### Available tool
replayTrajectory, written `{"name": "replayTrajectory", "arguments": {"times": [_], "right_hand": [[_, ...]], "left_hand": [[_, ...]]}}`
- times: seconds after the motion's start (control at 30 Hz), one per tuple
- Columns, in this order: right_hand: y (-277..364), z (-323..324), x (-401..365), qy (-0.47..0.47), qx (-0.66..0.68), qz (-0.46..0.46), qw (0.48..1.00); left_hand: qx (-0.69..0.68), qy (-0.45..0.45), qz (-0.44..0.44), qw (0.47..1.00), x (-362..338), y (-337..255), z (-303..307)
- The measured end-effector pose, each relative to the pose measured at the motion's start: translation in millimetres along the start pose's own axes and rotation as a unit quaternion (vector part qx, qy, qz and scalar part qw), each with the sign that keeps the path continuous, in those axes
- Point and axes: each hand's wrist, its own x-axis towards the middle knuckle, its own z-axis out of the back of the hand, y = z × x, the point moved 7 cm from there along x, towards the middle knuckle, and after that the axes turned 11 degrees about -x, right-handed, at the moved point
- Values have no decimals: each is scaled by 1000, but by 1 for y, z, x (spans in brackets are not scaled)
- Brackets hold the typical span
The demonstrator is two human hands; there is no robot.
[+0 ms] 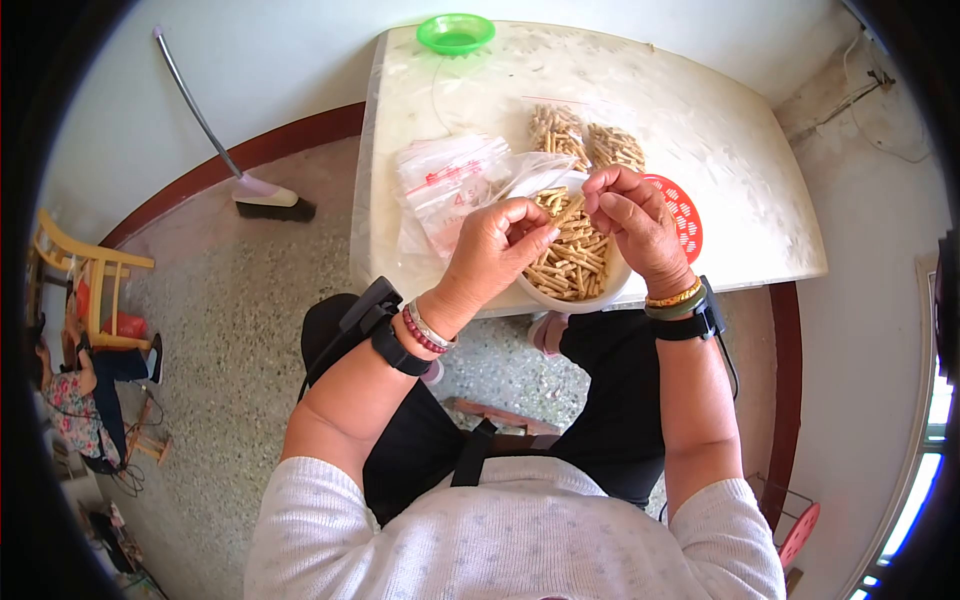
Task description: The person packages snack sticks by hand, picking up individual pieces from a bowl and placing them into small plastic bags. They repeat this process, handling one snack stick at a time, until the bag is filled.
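My left hand (500, 240) is over the left side of a white bowl (618, 285), its thumb and forefinger pinched together. My right hand (640, 220) is raised over the bowl's right side, fingers curled and fingertips together. Short tan stick-like pieces (575, 268) fill the bowl. One lies in the gap between the hands, but whether either hand holds it cannot be made out. Beside my left hand is a pile of clear printed plastic bags (450, 180). Just beyond the bowl are two clear bags, a left one (557, 132) and a right one (615, 148), filled with similar pieces.
A red perforated plastic piece (682, 215) lies partly behind my right hand. A green bowl (455, 36) is at the far edge of the pale table (720, 130). A broom (240, 180) leans on the wall. Another person (85, 400) sits at left near a wooden chair (100, 265).
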Motion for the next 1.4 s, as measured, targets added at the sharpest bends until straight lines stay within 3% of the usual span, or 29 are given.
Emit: {"name": "replayTrajectory", "arguments": {"times": [0.33, 0.47, 0.57, 0.67, 0.77, 0.83, 0.97, 1.03, 1.17, 1.27, 1.4], "right_hand": [[-1, -5, 0, 2, -69, 9, 998], [-1, -1, 0, -12, -70, 0, 997], [6, -8, -1, 1, -80, 14, 997], [4, -7, 0, -16, -86, 2, 996], [1, 1, 2, -77, -70, 14, 995], [0, 5, 3, -108, -129, 36, 985], [-1, 3, 6, -146, -135, 49, 979], [2, 1, 9, -166, -151, 84, 971], [9, -10, 12, -182, -242, 60, 951], [12, -19, 15, -174, -387, 80, 902], [18, -32, 21, -196, -422, 125, 876]], "left_hand": [[134, -26, -61, 989, -2, -15, 2], [84, -27, -32, 996, -1, -9, 3], [91, -29, -61, 994, -2, -13, 6], [131, -26, -85, 987, -1, -22, 9], [197, -81, -151, 965, 3, -42, 24], [248, -141, -203, 937, 5, -49, 37], [306, -154, -221, 913, 12, -50, 42], [312, -140, -191, 920, 14, -42, 41], [349, -124, -129, 920, 20, -23, 43], [348, -132, -138, 918, 23, -17, 46], [316, -139, -141, 928, 25, -17, 45]]}}
